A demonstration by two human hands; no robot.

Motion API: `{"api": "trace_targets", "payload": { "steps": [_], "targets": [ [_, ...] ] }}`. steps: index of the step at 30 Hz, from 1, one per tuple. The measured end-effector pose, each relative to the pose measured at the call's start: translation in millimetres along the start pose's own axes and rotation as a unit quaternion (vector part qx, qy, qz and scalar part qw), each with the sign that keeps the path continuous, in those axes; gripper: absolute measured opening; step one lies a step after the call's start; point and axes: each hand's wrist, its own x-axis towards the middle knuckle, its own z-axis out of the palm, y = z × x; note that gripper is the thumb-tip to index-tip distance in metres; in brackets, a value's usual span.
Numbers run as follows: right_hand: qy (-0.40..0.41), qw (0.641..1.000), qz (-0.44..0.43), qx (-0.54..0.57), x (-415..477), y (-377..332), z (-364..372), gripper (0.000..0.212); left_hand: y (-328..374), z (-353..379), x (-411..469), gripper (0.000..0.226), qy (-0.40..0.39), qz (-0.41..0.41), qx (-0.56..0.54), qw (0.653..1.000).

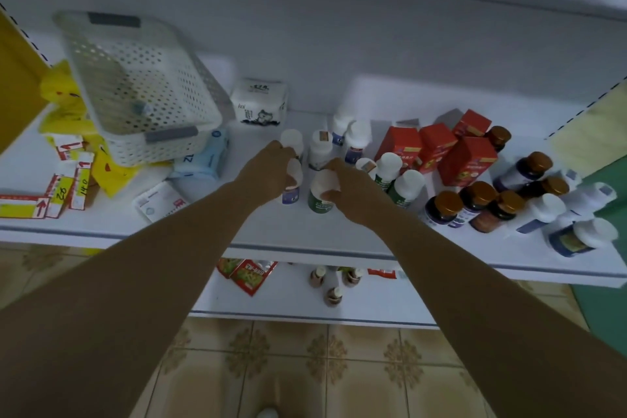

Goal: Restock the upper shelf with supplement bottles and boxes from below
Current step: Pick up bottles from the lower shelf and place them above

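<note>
The left hand (271, 170) curls its fingers round a blue-label bottle (291, 194). The right hand (351, 192) pinches the white cap of a green bottle (319, 202). Both bottles are on the upper shelf (217, 224), left of the red boxes (437, 149) and right of a basket (142, 85).

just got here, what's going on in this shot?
A person is stocking the upper shelf. Their left hand grips a white-capped blue-label bottle and their right hand grips a white-capped green-label bottle, both beside bottles already standing there. Red boxes and brown-capped bottles sit to the right. A few small bottles are on the lower shelf.
</note>
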Motion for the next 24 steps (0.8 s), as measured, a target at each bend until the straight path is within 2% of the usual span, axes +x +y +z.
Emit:
{"api": "trace_targets", "payload": {
  "steps": [6,10,13,18,21,24],
  "targets": [
    [0.037,0.997,-0.040,0.059,-37,-16,-32,0.043,13,-42,-47,0.052,-0.006,-0.027,-0.210,0.977],
    [0.052,0.992,-0.064,0.099,-75,-40,-54,0.042,27,-73,-95,0.057,0.037,-0.025,-0.231,0.972],
    [0.038,0.989,-0.090,0.108,-105,-55,-68,0.043,40,-98,-131,0.040,0.039,-0.011,-0.252,0.967],
    [0.036,0.983,-0.120,0.133,-149,-83,-106,0.041,63,-141,-182,0.029,0.016,0.010,-0.380,0.925],
    [0.059,0.978,-0.150,0.134,-174,-101,-137,0.036,79,-171,-202,0.018,-0.003,0.077,-0.424,0.902],
    [0.099,0.959,-0.173,0.203,-195,-120,-170,0.023,101,-202,-214,0.005,0.007,0.117,-0.517,0.848]
  ]
}}
